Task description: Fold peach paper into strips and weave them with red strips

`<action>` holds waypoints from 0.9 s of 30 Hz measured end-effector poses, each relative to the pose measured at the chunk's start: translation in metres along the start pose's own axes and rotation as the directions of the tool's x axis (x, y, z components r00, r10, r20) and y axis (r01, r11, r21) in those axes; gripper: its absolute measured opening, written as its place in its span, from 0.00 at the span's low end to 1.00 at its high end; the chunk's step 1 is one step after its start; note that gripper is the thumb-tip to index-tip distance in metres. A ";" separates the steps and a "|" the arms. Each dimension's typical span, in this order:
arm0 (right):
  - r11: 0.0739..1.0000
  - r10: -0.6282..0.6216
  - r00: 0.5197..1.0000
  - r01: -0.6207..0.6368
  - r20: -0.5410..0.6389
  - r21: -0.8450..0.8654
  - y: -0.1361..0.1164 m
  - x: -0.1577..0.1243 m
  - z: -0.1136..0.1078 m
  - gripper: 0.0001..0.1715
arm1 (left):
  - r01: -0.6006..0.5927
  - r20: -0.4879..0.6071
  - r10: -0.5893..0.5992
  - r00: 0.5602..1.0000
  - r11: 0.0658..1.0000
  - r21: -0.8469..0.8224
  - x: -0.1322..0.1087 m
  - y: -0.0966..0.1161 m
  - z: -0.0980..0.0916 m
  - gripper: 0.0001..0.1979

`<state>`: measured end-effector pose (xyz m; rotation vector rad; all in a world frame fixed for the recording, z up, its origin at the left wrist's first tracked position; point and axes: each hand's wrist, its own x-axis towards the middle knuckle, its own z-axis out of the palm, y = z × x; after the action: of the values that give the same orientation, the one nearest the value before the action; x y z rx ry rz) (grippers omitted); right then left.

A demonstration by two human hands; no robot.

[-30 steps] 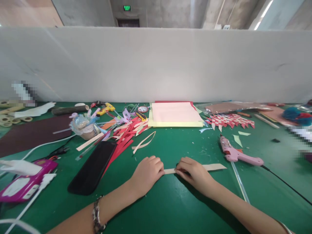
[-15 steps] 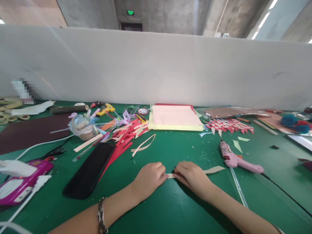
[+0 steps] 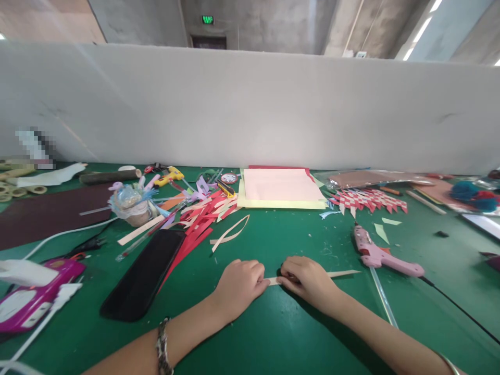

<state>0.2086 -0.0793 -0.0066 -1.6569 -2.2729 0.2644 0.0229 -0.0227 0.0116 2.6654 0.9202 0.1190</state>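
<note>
A thin beige paper strip (image 3: 342, 273) lies flat on the green table (image 3: 273, 333) near the front edge. My left hand (image 3: 240, 284) is curled on the strip's left end, fingers pressed together. My right hand (image 3: 307, 278) sits just to the right of it, fingers bent and pinching the same strip against the table. Only a short piece of the strip shows between the two hands; its right end sticks out past my right hand.
A pink glue gun (image 3: 380, 253) with a clear stick lies to the right. A black case (image 3: 142, 275) lies to the left, beside red paper strips (image 3: 197, 221). A stack of cream paper sheets (image 3: 279, 188) and a red-white woven piece (image 3: 367, 200) lie farther back.
My hands have drawn closer together on the strip, and the visible right end of the strip looks narrower. The view has shifted slightly.
</note>
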 end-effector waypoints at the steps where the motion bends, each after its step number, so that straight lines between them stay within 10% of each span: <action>1: 1.000 0.002 1.000 -0.002 0.002 0.000 0.000 0.000 0.000 0.09 | 0.003 -0.002 -0.003 1.000 1.000 0.005 0.000 0.000 0.000 0.13; 27: 0.997 0.016 0.993 -0.008 0.114 -0.071 -0.003 0.007 -0.008 0.09 | 0.039 -0.015 -0.039 0.999 0.999 0.021 -0.017 -0.010 -0.006 0.13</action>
<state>0.2063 -0.0741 0.0027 -1.7323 -2.3822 0.2926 0.0028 -0.0237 0.0144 2.6681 0.9830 0.1204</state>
